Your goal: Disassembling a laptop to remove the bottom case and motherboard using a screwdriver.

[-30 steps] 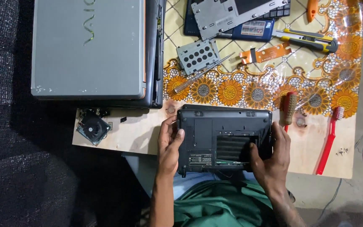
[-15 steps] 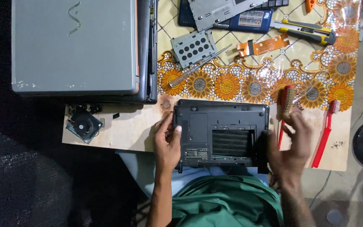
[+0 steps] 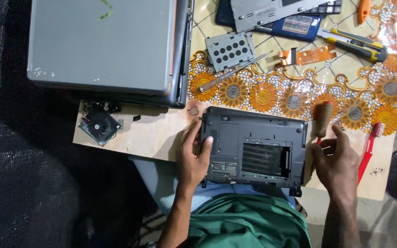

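A dark grey small laptop (image 3: 253, 149) is lying bottom-up at the near edge of the counter (image 3: 148, 138), just in front of the person's green-clad lap; an open rectangular bay is showing in its underside, and a small pale label is sitting at its lower left corner, beside the left hand (image 3: 194, 154); that hand's grip is lying flat and open on the laptop's left edge, fingers spread, clamped on nothing; the right hand (image 3: 338, 160) is sitting just off the laptop's right edge, fingers loosely apart, its fingertips touching or nearly touching the wooden handle of a brush (image 3: 322, 119) standing just beside the laptop's top right corner; whether they are closing on it cannot be told; a red toothbrush (image 3: 368, 149) is lying just right of that hand.

Farther out, a large silver laptop (image 3: 106, 46) is lying closed at the far left; a small black fan (image 3: 98, 125) is resting below it; a perforated metal plate (image 3: 229, 49) and a screwdriver (image 3: 233, 73) are lying beyond the small laptop; an orange flex strip (image 3: 306, 55), a yellow-and-black utility knife (image 3: 357, 43) and a blue rectangular part bearing a pale label (image 3: 295, 25) are lying farther back; a sunflower-patterned cloth (image 3: 263, 96) is covering the far part of the bare wooden counter; dark floor is showing to the left.
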